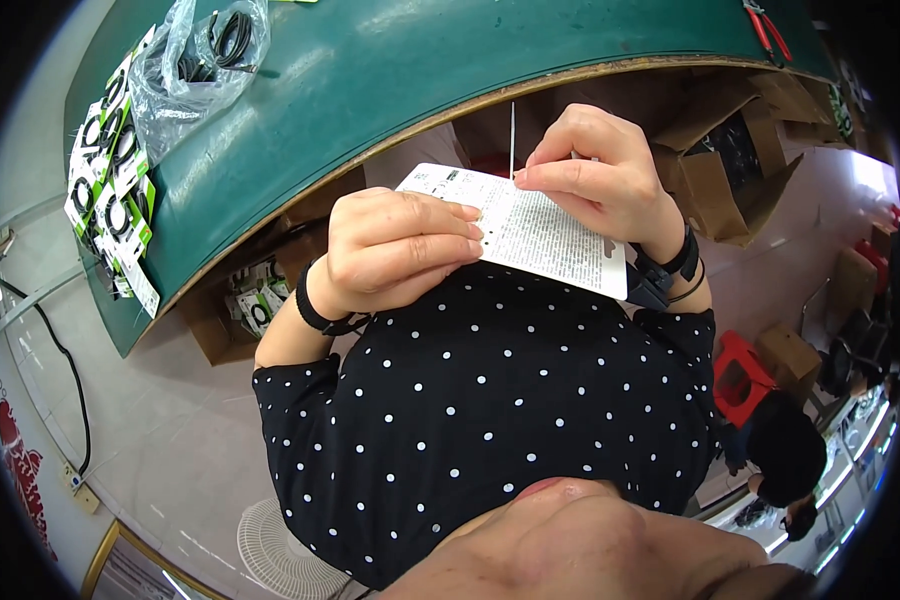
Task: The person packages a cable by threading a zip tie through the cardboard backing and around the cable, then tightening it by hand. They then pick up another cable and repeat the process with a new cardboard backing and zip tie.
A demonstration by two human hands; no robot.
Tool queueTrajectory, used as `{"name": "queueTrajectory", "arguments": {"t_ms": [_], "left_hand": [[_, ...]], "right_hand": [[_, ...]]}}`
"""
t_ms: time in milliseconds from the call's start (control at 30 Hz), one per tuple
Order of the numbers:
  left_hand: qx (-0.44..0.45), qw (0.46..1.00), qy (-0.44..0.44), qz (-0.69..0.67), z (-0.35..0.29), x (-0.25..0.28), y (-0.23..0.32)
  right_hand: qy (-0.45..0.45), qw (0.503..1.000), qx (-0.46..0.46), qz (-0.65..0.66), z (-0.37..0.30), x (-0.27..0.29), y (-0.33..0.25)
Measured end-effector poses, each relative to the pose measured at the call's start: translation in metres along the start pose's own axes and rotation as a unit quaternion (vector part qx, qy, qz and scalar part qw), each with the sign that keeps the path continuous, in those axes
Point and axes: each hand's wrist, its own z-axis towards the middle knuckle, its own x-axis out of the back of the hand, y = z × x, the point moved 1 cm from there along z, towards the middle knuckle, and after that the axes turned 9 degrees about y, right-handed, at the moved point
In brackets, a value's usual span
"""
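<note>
A white hang-tab card (555, 242) covered in small print is held in front of my chest, tilted, its printed side up. My left hand (400, 245) grips the card's near left part, with its fingertips lying on the print. Above the card, my right hand (605, 165) is closed in a pinch on a thin white tie (513, 130), which stands nearly upright from the card's surface. What lies on the card's underside is hidden.
The green-topped table (370, 80) curves ahead of me. On it lie a clear bag (195, 90) with coiled black cables, a heap of carded cables (115, 190) and red-handled pliers (770, 38). An opened cardboard box (715, 195) stands at right; a person (785, 450) is farther off.
</note>
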Motion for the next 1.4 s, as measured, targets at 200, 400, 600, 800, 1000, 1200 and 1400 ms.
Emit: {"name": "queueTrajectory", "arguments": {"t_ms": [200,400,600,800,1000,1200,1400], "left_hand": [[0.053,0.997,0.007,-0.05,-0.009,-0.002,0.0],[0.19,0.97,-0.006,-0.153,-0.022,-0.007,-0.01],[0.469,0.815,0.019,-0.34,-0.044,-0.01,-0.01],[0.523,0.755,0.02,-0.395,-0.054,-0.014,-0.008],[0.524,0.747,-0.013,-0.41,-0.06,-0.019,-0.008],[0.535,0.729,-0.036,-0.425,-0.061,-0.029,-0.009],[0.519,0.741,-0.038,-0.425,-0.064,-0.038,-0.013]], "right_hand": [[-0.036,0.999,-0.009,-0.02,-0.001,-0.005,-0.012],[-0.082,0.989,-0.114,0.042,-0.021,-0.01,-0.009],[-0.138,0.947,-0.255,0.138,-0.04,-0.016,-0.021],[-0.087,0.95,-0.235,0.184,-0.069,-0.034,-0.034],[-0.061,0.947,-0.261,0.174,-0.084,-0.044,-0.048],[-0.014,0.958,-0.25,0.142,-0.09,-0.055,-0.059],[0.116,0.8,-0.434,0.397,-0.111,-0.057,-0.074]]}}
